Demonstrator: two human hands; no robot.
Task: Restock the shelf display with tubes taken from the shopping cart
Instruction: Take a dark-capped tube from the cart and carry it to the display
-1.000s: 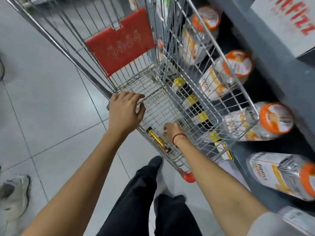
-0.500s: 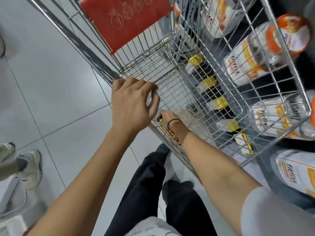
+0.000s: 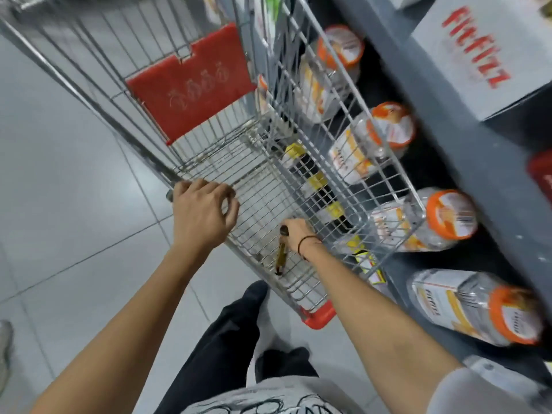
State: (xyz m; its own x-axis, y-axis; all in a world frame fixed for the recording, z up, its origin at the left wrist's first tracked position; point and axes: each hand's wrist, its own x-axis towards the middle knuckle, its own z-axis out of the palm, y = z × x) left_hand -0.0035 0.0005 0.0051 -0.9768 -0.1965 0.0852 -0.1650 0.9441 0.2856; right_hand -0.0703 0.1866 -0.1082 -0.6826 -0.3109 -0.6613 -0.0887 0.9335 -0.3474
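Grey tiled floor [image 3: 74,180]; wire cart [image 3: 268,186] beside dark shelf [image 3: 466,162]

Both forearms are bare. A thin dark cord bracelet [image 3: 309,241] is worn on the right wrist, just behind the right hand [image 3: 295,234]; nothing is worn on the left hand [image 3: 203,215] or its wrist. A pale grey short sleeve [image 3: 484,392] is seen at the right upper arm. A grey shirt front [image 3: 263,398] carries a dark line drawing, possibly a printed graphic, blurred at the frame edge. Black trousers [image 3: 227,333] and a dark shoe [image 3: 255,289] are worn below.
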